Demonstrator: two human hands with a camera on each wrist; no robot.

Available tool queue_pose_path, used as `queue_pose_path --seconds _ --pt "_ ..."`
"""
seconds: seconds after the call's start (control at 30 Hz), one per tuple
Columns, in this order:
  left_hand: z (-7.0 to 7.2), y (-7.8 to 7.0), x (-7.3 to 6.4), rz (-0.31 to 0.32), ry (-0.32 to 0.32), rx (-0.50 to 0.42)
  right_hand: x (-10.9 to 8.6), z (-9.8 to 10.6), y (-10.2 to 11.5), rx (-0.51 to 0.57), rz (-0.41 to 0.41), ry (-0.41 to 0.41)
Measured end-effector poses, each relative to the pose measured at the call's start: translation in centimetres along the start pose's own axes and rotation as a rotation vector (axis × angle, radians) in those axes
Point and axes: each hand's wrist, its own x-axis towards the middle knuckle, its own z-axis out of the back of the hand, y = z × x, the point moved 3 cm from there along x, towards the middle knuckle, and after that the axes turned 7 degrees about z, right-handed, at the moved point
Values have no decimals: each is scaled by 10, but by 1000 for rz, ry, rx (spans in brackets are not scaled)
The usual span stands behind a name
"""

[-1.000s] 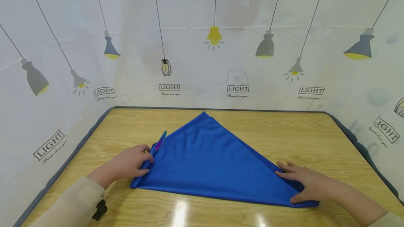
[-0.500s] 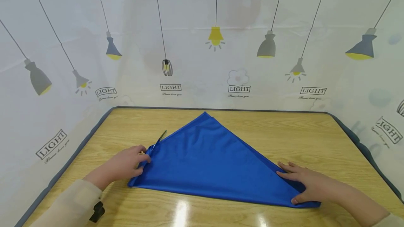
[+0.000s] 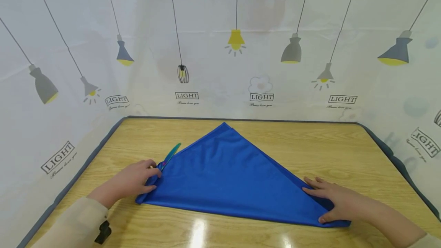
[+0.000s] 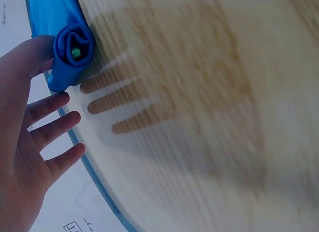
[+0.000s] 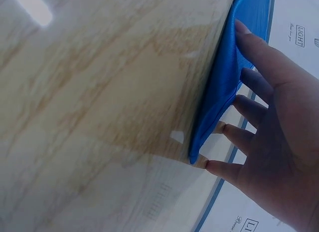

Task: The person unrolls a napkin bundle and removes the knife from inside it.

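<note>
White walls with lamps drawn on them [image 3: 213, 49] stand around a yellow-brown wooden table [image 3: 293, 137]. On it lies a shiny blue cloth folded into a big triangle [image 3: 213, 179], with soft wrinkles near its top. The left hand [image 3: 134, 178] pinches its rolled-up left end [image 4: 75, 37]. A pointy green-blue blade [image 3: 171, 154] sticks out there, and a small green tip [image 4: 76, 53] shows inside the roll. The right hand [image 3: 339, 202], fingers spread apart, rests at the right corner. Rolling seems barely started; next probably needs a snug turn rightward, minding the blade.
</note>
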Motion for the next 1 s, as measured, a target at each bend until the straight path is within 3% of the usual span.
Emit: queue_pose_path --seconds 0.47,0.87,1.0 --pt "8 -4 -5 -8 0 19 -1 1 -1 15 24 4" --pt "5 4 -9 35 8 -3 -1 0 -3 8 20 3" --pt "4 8 -11 75 43 -20 -1 0 -3 16 22 4"
